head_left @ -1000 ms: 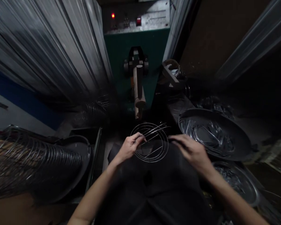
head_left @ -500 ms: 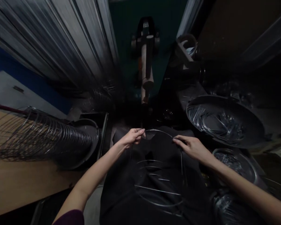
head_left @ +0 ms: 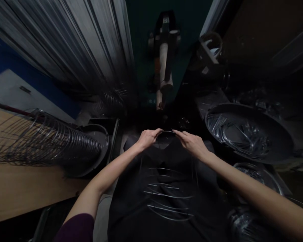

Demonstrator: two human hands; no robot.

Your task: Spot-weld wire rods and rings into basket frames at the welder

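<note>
My left hand [head_left: 147, 138] and my right hand [head_left: 190, 143] pinch the top arc of a thin wire ring [head_left: 166, 132], one hand at each end of the arc, close together. The ring hangs down over my dark lap. Several more wire rings [head_left: 169, 198] lie loosely on the lap below. Just above my hands stands the arm of a green machine [head_left: 164, 77], its tip pointing down toward the ring.
A wide dark pan [head_left: 249, 134] with cut wire pieces sits to the right, with smaller pans [head_left: 260, 178] below it. On the left, a long coil of wire rings [head_left: 45, 144] rests on a wooden surface [head_left: 20, 198]. Corrugated metal sheets [head_left: 73, 43] rise behind.
The bundle of rings has dropped onto my lap, and one ring stays held at its top. My hands moved up and closer together, toward the machine arm. The view tilted down.
</note>
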